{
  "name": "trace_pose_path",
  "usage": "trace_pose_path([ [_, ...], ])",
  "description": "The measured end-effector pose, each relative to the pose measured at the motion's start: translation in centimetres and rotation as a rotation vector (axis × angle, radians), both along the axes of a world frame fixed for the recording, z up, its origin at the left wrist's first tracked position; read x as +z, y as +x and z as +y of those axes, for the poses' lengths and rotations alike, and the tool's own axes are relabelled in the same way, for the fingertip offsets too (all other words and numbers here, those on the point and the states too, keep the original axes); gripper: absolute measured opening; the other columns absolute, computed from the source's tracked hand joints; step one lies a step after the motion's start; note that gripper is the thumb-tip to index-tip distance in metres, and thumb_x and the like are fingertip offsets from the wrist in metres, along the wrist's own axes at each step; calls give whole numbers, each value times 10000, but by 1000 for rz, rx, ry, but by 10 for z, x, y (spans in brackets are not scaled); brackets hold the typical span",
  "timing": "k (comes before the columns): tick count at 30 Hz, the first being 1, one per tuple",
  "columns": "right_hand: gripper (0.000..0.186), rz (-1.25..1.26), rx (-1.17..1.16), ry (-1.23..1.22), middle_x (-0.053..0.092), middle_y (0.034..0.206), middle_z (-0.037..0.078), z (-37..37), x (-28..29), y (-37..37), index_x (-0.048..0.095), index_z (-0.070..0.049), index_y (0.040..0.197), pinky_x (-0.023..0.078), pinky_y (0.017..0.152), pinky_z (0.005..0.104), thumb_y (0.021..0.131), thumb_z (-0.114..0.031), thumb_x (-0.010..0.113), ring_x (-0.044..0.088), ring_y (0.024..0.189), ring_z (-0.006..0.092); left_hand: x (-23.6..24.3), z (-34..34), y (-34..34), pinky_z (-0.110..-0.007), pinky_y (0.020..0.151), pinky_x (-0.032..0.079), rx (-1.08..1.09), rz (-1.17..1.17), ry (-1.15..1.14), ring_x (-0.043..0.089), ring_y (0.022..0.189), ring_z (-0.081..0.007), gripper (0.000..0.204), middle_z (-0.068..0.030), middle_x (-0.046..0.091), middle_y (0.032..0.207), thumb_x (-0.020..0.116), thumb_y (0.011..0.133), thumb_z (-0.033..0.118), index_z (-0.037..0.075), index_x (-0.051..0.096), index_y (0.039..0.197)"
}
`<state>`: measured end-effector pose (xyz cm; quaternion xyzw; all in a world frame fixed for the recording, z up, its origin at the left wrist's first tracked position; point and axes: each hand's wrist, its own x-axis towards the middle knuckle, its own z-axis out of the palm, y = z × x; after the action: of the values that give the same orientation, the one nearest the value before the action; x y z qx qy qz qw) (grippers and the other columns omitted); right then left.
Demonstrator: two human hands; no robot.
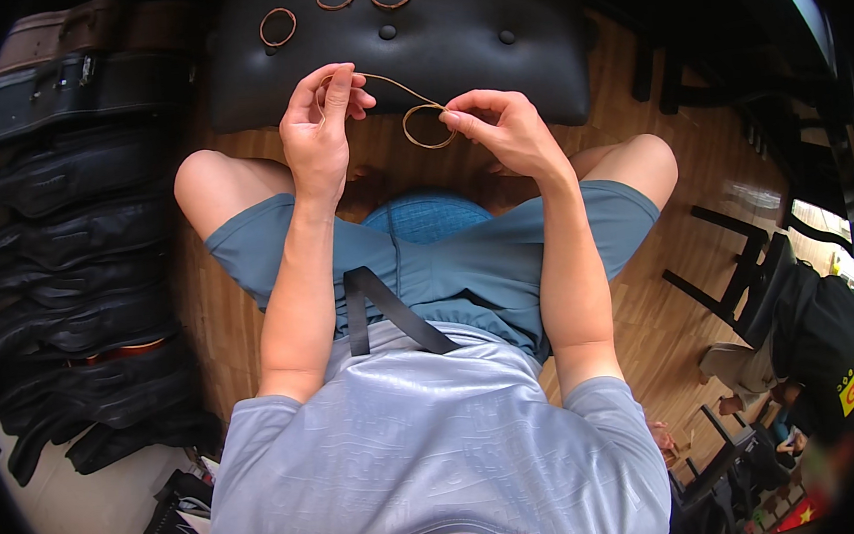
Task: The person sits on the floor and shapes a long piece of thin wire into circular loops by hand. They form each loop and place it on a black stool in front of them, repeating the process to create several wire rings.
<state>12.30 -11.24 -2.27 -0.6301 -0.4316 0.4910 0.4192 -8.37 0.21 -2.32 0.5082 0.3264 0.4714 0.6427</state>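
Observation:
My left hand (324,125) is raised over the near edge of a black padded bench, thumb and fingertips pinched on a thin golden-brown string. From there the string (430,147) runs across to my right hand (504,128), where it curls into a round loop. My right thumb and forefinger pinch that loop at its right side. On the bench top lie three separate coils of similar brown string: a left coil (262,33), a middle coil (338,10) and a right coil (394,9).
The black buttoned bench (451,64) stands in front of my knees. Black instrument cases (75,255) are lined up along the left. A dark stool (739,278) and a person in a black top (824,346) are at the right. Below my legs is a wood floor (640,300).

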Motion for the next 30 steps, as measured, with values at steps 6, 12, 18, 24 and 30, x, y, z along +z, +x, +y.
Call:
trace_pose_path([
  [6,247,86,-16,-32,691,816,3,-1,9,-3,730,0,1072,495,687,229,964,-218,687,565,737,62,4,-2,2,-253,704,511,-44,7,21,676,812,-137,187,-88,699,987,649,994,137,24,655,1142],
  [12,241,118,35,-44,665,800,-6,-1,17,-4,719,12,1078,476,658,210,987,-199,646,545,711,54,-1,4,-3,-274,735,546,8,-26,38,679,807,-151,178,-95,697,977,642,994,118,31,645,1149],
  [18,254,344,-15,28,642,771,-4,-6,2,9,703,25,1080,483,640,221,1011,-201,609,528,665,54,11,1,-20,-312,788,565,-464,-311,-134,697,857,-200,163,-111,702,980,616,996,58,67,651,1155],
  [24,235,299,-29,-41,623,782,-8,-6,5,7,696,29,1077,440,623,201,1024,-176,596,501,666,47,7,-3,-39,-430,947,537,-829,-280,-184,658,1129,-335,372,-195,669,1243,553,982,55,-47,570,1339],
  [30,225,271,-55,-16,642,784,1,-5,2,4,704,31,1083,468,631,196,1005,-168,633,543,679,54,2,15,-47,-362,959,484,-964,-381,-246,622,1088,-285,506,-207,656,1269,451,1008,307,-26,580,1365],
])
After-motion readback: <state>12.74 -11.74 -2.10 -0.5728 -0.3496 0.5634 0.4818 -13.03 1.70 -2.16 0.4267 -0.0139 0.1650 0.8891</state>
